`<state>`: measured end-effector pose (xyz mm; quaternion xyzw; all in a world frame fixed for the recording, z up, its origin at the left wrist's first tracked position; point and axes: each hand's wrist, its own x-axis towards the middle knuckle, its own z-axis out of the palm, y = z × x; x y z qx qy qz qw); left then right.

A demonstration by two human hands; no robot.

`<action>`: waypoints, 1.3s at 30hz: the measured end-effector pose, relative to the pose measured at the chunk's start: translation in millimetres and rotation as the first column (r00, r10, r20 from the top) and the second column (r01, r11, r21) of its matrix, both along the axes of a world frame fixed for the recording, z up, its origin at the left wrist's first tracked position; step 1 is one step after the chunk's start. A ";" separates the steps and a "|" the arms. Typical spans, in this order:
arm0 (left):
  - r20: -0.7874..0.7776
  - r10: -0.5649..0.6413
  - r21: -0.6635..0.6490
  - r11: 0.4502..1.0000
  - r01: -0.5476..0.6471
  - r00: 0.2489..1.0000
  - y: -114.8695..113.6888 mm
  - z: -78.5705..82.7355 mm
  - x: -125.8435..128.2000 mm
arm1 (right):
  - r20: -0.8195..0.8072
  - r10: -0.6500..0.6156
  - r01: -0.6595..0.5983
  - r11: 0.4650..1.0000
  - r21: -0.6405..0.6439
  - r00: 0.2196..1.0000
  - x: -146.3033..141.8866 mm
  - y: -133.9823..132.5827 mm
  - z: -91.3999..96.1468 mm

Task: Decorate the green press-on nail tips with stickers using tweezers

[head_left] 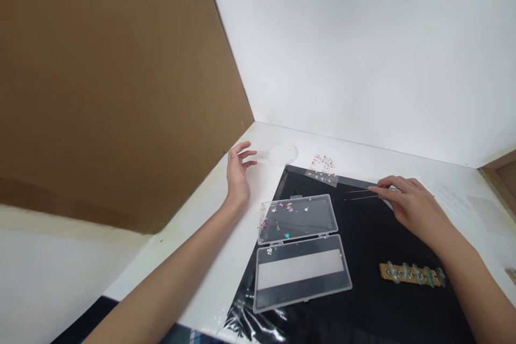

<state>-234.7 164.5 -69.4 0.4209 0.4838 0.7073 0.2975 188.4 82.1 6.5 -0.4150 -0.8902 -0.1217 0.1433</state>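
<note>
My right hand (pixel 407 207) grips a pair of thin metal tweezers (pixel 360 197) over the black mat (pixel 363 258); the two tips point left and stand apart. On the mat lies an open clear plastic case (pixel 303 295). Small flower-like and gem-like charms (pixel 289 207) in white, pink and teal are scattered in its far half. Below my right wrist is a wooden strip (pixel 411 274) carrying several greenish false nails. My left hand (pixel 239 174) is raised over the white table, fingers curved and apart, beside a pale round disc (pixel 283 153).
A clear sheet of small pinkish gems (pixel 323 167) overlaps the mat's far edge. Brown cardboard (pixel 121 86) stands along the left and a white wall (pixel 363 54) behind. Faint transparent sheets (pixel 486 212) lie on the right. A wooden edge (pixel 500 172) borders the far right.
</note>
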 end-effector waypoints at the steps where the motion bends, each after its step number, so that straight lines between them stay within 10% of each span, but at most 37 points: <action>1: 0.013 0.013 -0.006 1.000 -0.013 1.000 0.9 -0.9 1.0 | 0.002 0.000 0.001 1.000 -0.004 1.000 0.9 0.3 -0.5; 39: 0.101 0.083 -0.148 0.987 -0.067 0.991 13.7 -4.8 -4.1 | -0.050 -0.038 0.039 0.999 0.023 0.998 4.6 1.0 -5.2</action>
